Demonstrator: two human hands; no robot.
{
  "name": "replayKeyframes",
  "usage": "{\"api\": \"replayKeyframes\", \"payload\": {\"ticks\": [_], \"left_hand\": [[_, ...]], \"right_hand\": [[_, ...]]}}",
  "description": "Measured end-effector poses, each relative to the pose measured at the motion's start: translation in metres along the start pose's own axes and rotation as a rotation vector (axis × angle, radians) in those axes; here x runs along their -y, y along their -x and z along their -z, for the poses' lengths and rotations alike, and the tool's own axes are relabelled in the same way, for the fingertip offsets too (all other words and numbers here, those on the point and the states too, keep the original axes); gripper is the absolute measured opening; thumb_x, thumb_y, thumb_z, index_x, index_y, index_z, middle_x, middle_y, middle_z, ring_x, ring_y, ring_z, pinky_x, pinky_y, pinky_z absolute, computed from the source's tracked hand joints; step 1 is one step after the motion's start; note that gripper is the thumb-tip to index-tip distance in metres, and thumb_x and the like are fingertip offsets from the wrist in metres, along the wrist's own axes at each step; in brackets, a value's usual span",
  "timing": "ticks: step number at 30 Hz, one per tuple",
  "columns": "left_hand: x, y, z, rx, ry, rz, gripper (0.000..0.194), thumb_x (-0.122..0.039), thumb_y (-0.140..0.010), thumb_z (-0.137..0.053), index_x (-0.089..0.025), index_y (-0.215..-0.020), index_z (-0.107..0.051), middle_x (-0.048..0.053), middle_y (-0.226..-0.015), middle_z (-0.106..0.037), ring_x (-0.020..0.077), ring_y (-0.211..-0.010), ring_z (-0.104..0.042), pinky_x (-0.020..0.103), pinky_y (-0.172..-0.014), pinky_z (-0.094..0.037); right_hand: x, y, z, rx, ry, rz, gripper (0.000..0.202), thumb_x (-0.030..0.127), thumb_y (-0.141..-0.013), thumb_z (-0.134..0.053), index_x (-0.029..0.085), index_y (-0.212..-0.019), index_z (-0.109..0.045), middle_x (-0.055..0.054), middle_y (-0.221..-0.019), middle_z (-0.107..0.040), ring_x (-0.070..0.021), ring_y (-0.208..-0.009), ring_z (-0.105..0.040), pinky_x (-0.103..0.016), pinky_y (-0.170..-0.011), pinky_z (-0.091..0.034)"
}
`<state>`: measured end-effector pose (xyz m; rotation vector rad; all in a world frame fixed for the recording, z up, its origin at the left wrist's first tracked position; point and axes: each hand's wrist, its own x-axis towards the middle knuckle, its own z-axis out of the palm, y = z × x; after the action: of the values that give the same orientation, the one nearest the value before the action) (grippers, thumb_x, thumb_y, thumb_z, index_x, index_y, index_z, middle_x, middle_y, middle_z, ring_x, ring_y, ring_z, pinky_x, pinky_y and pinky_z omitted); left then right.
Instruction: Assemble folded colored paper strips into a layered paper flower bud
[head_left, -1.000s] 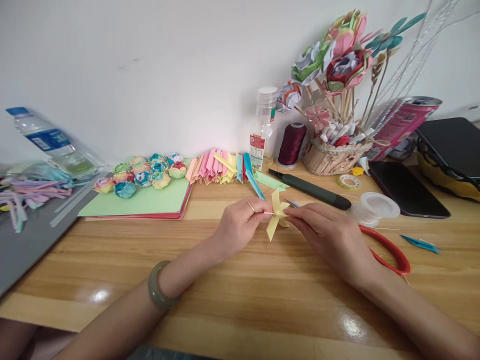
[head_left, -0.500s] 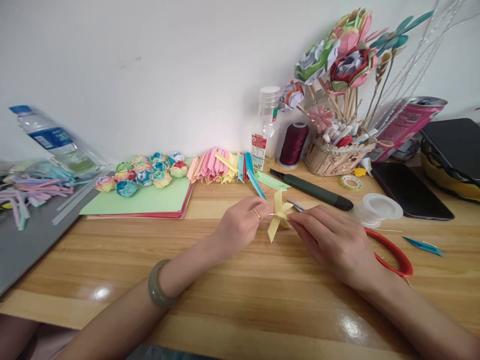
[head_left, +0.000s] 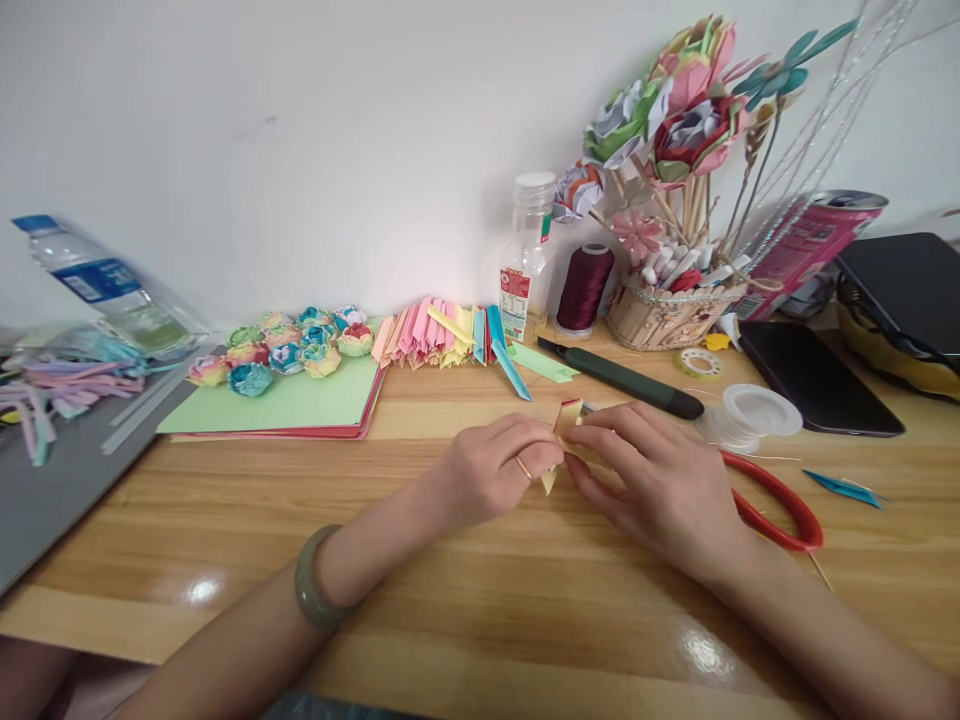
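Over the table (head_left: 465, 610), our left hand (head_left: 491, 462) and right hand (head_left: 664, 480) have drawn together, pinching the yellow folded paper (head_left: 567, 420) between them; its points, spread wide a second ago, are largely covered, so we judge its folds are being worked.

Matt paper piece (head_left: 568, 416), glossy wooden table (head_left: 480, 620)

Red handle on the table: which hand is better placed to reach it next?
Probably the right hand: the red handle lies beside it; the left hand is farther off, across the yellow paper.
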<state>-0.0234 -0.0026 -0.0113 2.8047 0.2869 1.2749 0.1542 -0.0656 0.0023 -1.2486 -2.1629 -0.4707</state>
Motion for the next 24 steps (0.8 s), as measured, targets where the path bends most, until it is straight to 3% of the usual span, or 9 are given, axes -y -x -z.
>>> {"api": "replayKeyframes", "payload": {"ticks": [11, 17, 24], "left_hand": [[-0.009, 0.002, -0.007, -0.089, 0.023, 0.005, 0.014, -0.007, -0.077, -0.05, -0.02, -0.081, -0.052, 0.005, -0.078, -0.066, 0.0153, -0.079, -0.065, 0.027, -0.071, -0.055], [-0.005, 0.002, -0.004, -0.098, -0.006, -0.011, 0.015, -0.006, -0.075, -0.054, -0.018, -0.084, -0.051, 0.006, -0.076, -0.066, 0.0158, -0.076, -0.065, 0.026, -0.068, -0.055], [0.006, -0.001, 0.001, -0.216, 0.161, 0.248, 0.015, -0.005, -0.073, -0.054, -0.019, -0.075, -0.048, 0.003, -0.076, -0.062, 0.0109, -0.072, -0.062, 0.022, -0.062, -0.051]], "right_hand": [[0.007, 0.001, 0.001, -0.027, 0.09, 0.046, 0.006, 0.015, -0.082, -0.053, 0.018, -0.082, -0.058, -0.005, -0.072, -0.066, -0.0182, -0.066, -0.059, -0.031, -0.059, -0.044], [-0.002, 0.006, 0.0, -0.034, -0.006, 0.085, 0.01, 0.012, -0.081, -0.056, 0.018, -0.089, -0.057, -0.003, -0.075, -0.067, -0.0166, -0.07, -0.061, -0.028, -0.063, -0.048], [-0.017, 0.0, 0.009, -0.074, -0.138, 0.007, 0.014, 0.014, -0.079, -0.056, 0.021, -0.09, -0.057, -0.004, -0.08, -0.066, -0.019, -0.074, -0.062, -0.031, -0.063, -0.05]]}}
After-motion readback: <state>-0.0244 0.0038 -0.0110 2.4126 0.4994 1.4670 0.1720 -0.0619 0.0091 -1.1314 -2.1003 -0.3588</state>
